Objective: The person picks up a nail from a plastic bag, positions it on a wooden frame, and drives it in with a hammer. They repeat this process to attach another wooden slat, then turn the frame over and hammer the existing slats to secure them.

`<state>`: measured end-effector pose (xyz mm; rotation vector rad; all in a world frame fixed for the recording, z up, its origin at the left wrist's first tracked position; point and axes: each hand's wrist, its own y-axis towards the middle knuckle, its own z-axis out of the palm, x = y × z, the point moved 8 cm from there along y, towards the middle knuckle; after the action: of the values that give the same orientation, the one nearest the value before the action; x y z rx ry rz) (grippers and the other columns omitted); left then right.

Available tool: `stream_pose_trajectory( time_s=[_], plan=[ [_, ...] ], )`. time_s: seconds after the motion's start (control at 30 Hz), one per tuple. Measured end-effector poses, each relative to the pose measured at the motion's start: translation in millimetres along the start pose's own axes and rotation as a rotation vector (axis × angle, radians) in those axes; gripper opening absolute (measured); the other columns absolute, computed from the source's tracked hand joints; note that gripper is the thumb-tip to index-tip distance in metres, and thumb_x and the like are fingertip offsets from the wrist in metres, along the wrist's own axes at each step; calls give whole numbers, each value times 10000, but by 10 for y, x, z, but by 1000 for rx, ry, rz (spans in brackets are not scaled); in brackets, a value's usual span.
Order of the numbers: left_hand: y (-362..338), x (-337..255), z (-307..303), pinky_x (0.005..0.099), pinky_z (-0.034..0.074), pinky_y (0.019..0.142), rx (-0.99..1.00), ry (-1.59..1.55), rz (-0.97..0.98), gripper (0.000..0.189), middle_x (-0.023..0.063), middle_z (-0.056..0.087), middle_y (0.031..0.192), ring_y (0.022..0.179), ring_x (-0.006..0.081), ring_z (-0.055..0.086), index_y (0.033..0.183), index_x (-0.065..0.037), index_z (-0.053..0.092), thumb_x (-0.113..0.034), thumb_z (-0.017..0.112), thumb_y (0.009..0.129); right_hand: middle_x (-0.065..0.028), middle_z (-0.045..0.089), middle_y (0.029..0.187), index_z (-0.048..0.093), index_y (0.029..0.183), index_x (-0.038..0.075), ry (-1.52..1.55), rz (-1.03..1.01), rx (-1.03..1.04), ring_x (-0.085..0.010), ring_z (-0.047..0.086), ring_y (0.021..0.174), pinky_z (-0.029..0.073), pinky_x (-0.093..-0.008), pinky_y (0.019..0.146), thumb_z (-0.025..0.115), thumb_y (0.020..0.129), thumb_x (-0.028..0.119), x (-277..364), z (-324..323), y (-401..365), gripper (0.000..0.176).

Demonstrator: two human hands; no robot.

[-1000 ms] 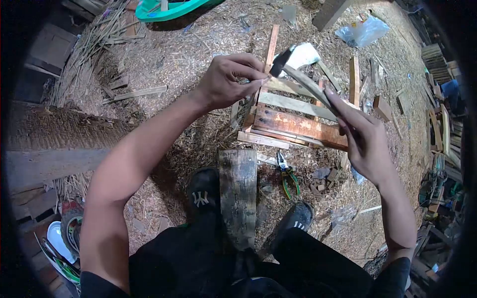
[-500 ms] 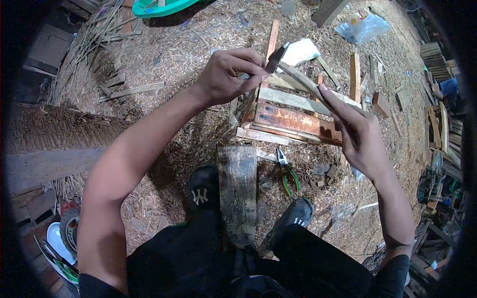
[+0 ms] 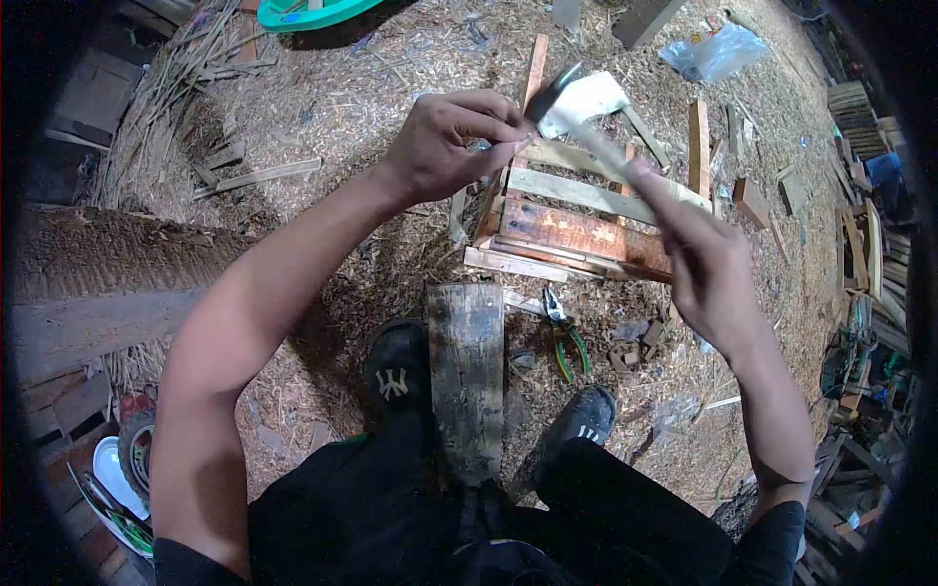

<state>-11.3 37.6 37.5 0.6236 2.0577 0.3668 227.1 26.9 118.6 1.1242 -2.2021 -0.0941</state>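
Observation:
My right hand (image 3: 705, 259) is closed round the handle of a hammer (image 3: 553, 93), its index finger stretched along the wood. The handle is smeared by motion, and the dark head hangs just beyond my left fingertips. With thumb and fingers pinched together, my left hand (image 3: 454, 142) is held over the top left of a slatted wooden frame (image 3: 581, 232). Whatever sits in that pinch is too small to make out. Below the frame, pliers (image 3: 559, 327) with green and black handles lie on the ground.
An upright worn plank (image 3: 466, 356) stands between my shoes. Wood shavings cover the ground, with offcuts (image 3: 750, 202) and a clear plastic bag (image 3: 715, 54) at the right. A green basin (image 3: 318, 14) lies at the top, and a thick beam (image 3: 112, 293) at left.
The hammer's head has tilted and shifted slightly up and right, its handle now blurred. My left hand has barely moved and keeps its pinch.

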Motion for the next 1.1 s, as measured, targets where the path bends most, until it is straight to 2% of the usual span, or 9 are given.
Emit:
stream_pose_trajectory(
  time_s=[0.07,0.13,0.23,0.4,0.5,0.67,0.73,0.97,1.1],
  plan=[
    [20,-1,9,310,590,827,24,41,-1,96,72,721,998,940,170,708,933,-53,782,-52,733,851,-240,721,1093,531,1478,180,-101,102,236,-280,721,820,573,-411,736,574,881,-111,-17,121,5,666],
    [9,-49,-13,310,587,837,-25,11,62,70,78,721,989,944,170,709,908,-44,776,-62,737,853,-237,718,1101,528,1477,160,-84,150,229,-280,719,829,571,-400,750,579,877,-113,-102,133,-11,661],
    [4,8,13,312,587,842,-23,-32,-2,73,77,723,983,946,176,709,910,-42,777,-67,742,851,-229,719,1095,533,1475,195,70,76,-48,-280,718,822,569,-396,735,586,872,-108,5,-57,30,677],
    [11,-9,13,313,586,838,-17,5,5,87,71,725,982,939,174,704,926,-49,784,-70,744,852,-195,722,957,491,1496,86,-81,190,290,-151,618,718,517,-314,664,499,952,-106,-91,128,-17,576],
    [-12,7,19,312,585,830,-30,-34,-4,81,65,724,986,929,168,701,921,-52,784,-83,745,858,-193,721,950,514,1484,111,56,97,-21,-158,614,689,517,-316,655,514,950,-91,32,-48,32,571],
    [-28,-34,5,322,592,839,-17,62,60,115,68,720,1030,969,171,698,952,-59,782,-141,765,873,-248,709,1152,534,1468,127,-49,205,278,-221,697,809,545,-373,762,513,982,-48,-93,192,-44,516],
    [-63,-2,16,329,595,858,-16,56,52,129,67,719,1050,991,171,696,966,-57,778,-145,770,872,-287,691,1111,536,1466,155,72,195,186,-398,725,932,561,-411,834,543,934,-81,-90,186,-49,582],
    [-131,128,59,330,581,951,-5,-137,-284,217,96,704,1112,1063,187,681,1066,-48,748,-171,775,890,-286,682,1152,541,1459,148,87,189,142,-402,705,1023,544,-396,875,534,955,-65,-138,184,-73,547],
    [-130,152,85,303,567,946,-10,-110,-276,242,92,693,1087,1044,164,667,1095,-36,725,-164,774,896,-276,686,1156,549,1451,142,101,230,164,-409,700,1031,540,-400,883,536,954,-61,-119,181,-43,537]
  ],
)
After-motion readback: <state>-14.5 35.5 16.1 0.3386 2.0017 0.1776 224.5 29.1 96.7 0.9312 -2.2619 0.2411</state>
